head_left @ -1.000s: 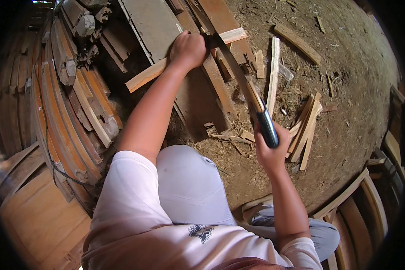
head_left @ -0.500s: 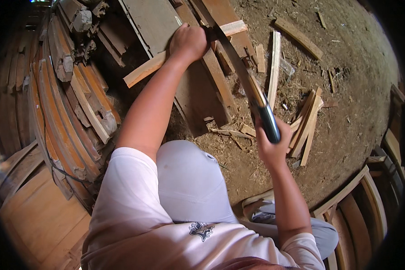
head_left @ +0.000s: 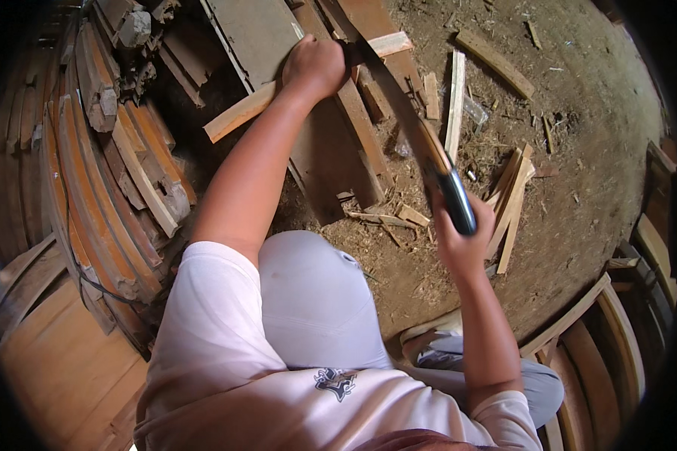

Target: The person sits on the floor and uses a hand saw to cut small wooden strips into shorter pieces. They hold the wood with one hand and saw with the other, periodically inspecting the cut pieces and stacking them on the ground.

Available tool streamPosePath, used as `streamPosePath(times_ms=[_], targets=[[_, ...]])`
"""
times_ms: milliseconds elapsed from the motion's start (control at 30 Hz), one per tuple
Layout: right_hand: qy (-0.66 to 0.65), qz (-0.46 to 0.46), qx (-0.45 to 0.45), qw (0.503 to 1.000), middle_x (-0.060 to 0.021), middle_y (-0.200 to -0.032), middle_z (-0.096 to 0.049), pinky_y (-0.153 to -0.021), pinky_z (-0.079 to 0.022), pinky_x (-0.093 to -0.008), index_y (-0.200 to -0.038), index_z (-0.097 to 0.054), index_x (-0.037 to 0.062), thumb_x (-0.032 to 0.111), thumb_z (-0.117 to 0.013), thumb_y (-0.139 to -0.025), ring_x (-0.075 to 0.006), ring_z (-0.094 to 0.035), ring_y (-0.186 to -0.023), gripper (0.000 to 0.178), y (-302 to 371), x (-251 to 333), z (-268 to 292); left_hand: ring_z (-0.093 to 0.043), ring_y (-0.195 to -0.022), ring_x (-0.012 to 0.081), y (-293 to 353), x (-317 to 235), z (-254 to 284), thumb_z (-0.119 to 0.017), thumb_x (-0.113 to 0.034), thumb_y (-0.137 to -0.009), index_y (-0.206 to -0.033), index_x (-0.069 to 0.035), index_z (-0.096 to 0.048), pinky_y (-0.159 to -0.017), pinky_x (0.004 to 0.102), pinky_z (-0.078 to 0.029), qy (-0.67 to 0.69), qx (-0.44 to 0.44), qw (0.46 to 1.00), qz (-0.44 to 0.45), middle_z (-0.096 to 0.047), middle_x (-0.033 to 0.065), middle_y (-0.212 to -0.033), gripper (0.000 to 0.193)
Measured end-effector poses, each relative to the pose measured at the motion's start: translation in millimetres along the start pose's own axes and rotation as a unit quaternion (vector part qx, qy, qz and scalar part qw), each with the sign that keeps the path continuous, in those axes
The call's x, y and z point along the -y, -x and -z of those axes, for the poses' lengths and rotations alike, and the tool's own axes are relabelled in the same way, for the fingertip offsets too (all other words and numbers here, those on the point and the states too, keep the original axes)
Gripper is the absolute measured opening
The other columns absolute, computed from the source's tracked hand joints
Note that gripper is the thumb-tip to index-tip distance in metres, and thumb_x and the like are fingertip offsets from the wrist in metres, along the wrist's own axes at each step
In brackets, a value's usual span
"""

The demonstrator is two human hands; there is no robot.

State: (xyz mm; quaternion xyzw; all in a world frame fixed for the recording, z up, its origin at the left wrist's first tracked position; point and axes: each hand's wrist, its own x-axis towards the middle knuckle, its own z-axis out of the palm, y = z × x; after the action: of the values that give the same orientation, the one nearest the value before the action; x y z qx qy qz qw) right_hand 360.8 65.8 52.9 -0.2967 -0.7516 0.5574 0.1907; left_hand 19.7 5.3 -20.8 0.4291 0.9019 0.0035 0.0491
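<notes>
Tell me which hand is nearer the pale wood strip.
Left. The left hand presses on the strip; the right hand grips the machete handle, well away.

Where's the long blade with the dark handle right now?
In the head view, upper right of centre: the right hand grips the long blade with the dark handle, its tip by the left hand on the pale wooden strip.

No packages, labels, signs or screens in view, only timber and dirt ground
</notes>
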Motion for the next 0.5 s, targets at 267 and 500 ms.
streamPosePath(times_ms=[267, 500], targets=[[0.002, -0.049, -0.008, 0.999, -0.0069, -0.067, -0.065, -0.056, -0.048, -0.0303, -0.085, -0.069, -0.0014, 0.008, -0.070, -0.082, -0.0137, -0.060, -0.057, 0.009, -52, 10, -40, -0.064, -0.112, 0.0364, 11, -14, 8, -0.055, -0.016, -0.090, -0.100, -0.005, -0.077, -0.102, 0.0440, -0.049, 0.117, -0.059, 0.991, 0.030, -0.073, 0.0239, -0.108, 0.026], [0.039, -0.031, 0.033, 0.998, -0.0072, -0.065, -0.068, -0.053, -0.048, -0.0272, -0.086, -0.072, -0.0013, 0.008, -0.068, -0.082, -0.0137, -0.064, -0.054, 0.010, 5, 21, 8, -0.065, -0.106, 0.0395, 8, -10, 8, -0.052, -0.015, -0.091, -0.094, -0.004, -0.076, -0.099, 0.0459, -0.050, 0.058, -0.010, 0.998, 0.026, -0.073, 0.0238, -0.099, 0.027]])
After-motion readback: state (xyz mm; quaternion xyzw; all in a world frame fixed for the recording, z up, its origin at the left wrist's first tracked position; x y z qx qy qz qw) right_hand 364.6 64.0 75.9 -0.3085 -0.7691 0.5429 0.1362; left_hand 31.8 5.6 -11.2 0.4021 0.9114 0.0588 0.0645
